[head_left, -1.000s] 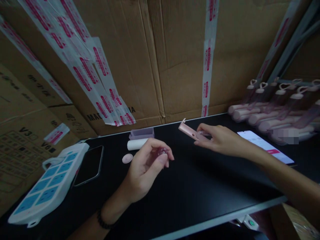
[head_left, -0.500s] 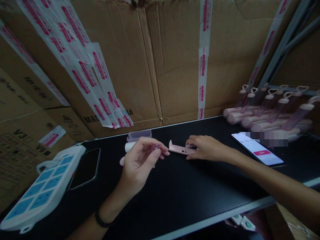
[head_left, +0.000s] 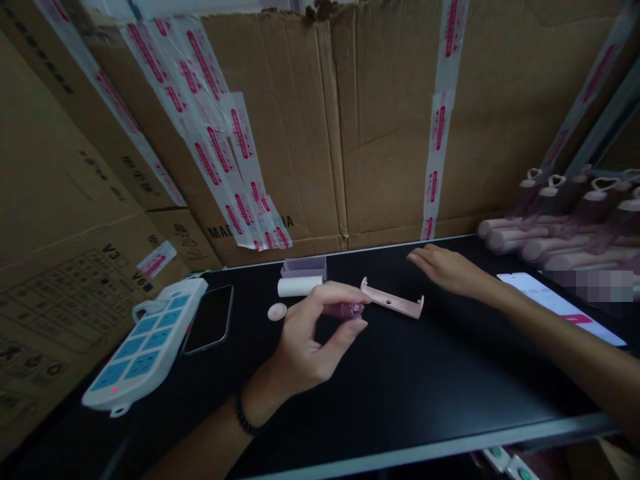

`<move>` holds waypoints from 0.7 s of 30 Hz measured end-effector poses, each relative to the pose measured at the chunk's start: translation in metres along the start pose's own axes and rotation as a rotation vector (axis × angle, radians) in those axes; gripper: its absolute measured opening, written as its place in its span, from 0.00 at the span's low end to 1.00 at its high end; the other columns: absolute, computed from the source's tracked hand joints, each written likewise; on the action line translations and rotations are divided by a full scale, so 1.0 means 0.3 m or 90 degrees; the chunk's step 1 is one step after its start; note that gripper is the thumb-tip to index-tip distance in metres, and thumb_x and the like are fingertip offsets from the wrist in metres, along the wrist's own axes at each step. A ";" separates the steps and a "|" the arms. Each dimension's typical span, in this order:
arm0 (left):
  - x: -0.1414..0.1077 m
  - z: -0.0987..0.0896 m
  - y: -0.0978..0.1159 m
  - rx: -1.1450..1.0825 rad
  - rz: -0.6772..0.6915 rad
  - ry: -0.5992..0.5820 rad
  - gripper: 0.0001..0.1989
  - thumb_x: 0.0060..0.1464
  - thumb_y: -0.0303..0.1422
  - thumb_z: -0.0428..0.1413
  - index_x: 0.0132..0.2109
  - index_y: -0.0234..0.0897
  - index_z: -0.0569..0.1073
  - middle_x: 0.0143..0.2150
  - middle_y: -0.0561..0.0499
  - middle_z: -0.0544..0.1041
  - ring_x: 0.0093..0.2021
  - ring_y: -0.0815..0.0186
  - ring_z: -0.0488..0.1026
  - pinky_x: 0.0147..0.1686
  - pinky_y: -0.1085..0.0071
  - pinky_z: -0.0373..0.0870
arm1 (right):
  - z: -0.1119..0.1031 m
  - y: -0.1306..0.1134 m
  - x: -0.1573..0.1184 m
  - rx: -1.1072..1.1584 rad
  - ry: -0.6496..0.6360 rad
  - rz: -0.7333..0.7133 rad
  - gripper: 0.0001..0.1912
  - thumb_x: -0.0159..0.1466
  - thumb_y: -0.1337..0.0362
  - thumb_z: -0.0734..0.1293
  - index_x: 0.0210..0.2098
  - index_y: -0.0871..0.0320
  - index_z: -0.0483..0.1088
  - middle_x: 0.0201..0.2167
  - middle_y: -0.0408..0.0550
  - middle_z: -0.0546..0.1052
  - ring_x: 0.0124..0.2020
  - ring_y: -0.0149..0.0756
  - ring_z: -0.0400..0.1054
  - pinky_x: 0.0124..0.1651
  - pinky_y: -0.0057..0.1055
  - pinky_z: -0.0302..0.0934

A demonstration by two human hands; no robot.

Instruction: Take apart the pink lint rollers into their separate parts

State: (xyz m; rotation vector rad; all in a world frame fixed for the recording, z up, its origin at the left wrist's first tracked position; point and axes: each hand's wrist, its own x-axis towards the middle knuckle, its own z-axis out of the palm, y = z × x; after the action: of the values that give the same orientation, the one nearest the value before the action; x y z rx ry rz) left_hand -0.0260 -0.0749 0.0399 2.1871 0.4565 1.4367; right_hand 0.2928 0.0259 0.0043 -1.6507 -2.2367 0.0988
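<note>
The left hand (head_left: 313,333) pinches a small bottle (head_left: 344,311) left of the pink holder (head_left: 403,305); held too loosely, it could fall; right of the holder, the right hand's (head_left: 445,268) grip I can't tell

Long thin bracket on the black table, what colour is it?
The long bracket is pale pink, clearest in the head view.

A: Place type?
B: Storeroom-style workshop, looks like. Big taped carton (head_left: 390,133) twelve o'clock, printed carton (head_left: 75,233) nine, matching pink pieces (head_left: 517,238) bunched at three, black worktable (head_left: 420,387) six.
</note>
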 end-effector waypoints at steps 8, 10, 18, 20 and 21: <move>-0.011 0.009 -0.004 0.001 0.089 -0.027 0.16 0.61 0.23 0.61 0.55 0.37 0.72 0.46 0.43 0.81 0.44 0.62 0.80 0.42 0.65 0.78 | 0.126 0.078 0.034 -0.063 0.006 0.043 0.18 0.75 0.61 0.57 0.58 0.59 0.71 0.50 0.59 0.77 0.49 0.46 0.74 0.51 0.38 0.64; -0.020 0.012 0.006 -0.017 0.064 -0.022 0.17 0.62 0.26 0.60 0.56 0.37 0.69 0.47 0.42 0.81 0.42 0.62 0.79 0.41 0.65 0.78 | 0.134 0.087 0.034 -0.080 0.014 0.044 0.18 0.75 0.62 0.57 0.58 0.58 0.71 0.49 0.59 0.77 0.49 0.48 0.72 0.50 0.39 0.64; -0.028 0.016 0.050 -0.052 0.056 -0.028 0.14 0.63 0.32 0.59 0.53 0.38 0.66 0.49 0.39 0.80 0.43 0.60 0.79 0.40 0.62 0.77 | 0.146 0.087 0.024 -0.105 0.042 0.033 0.19 0.73 0.63 0.58 0.57 0.59 0.74 0.47 0.61 0.76 0.48 0.50 0.70 0.50 0.42 0.63; -0.025 0.017 0.052 -0.030 0.076 -0.025 0.15 0.61 0.31 0.61 0.53 0.38 0.68 0.48 0.39 0.81 0.43 0.59 0.80 0.40 0.62 0.77 | 0.143 0.082 0.023 -0.100 0.054 0.030 0.19 0.73 0.63 0.57 0.57 0.59 0.75 0.46 0.61 0.76 0.47 0.50 0.70 0.50 0.42 0.63; -0.023 0.017 0.053 -0.019 0.087 -0.025 0.16 0.59 0.30 0.62 0.53 0.38 0.68 0.47 0.39 0.81 0.43 0.59 0.80 0.39 0.62 0.77 | 0.138 0.077 0.023 -0.096 0.064 0.029 0.19 0.73 0.63 0.57 0.56 0.60 0.75 0.46 0.61 0.77 0.46 0.50 0.71 0.50 0.42 0.64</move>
State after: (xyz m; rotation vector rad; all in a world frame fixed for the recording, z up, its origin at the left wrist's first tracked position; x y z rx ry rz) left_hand -0.0238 -0.0926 0.0418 2.2559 0.2762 1.4582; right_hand 0.2986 0.0459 -0.0387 -1.7429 -2.1780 -0.1429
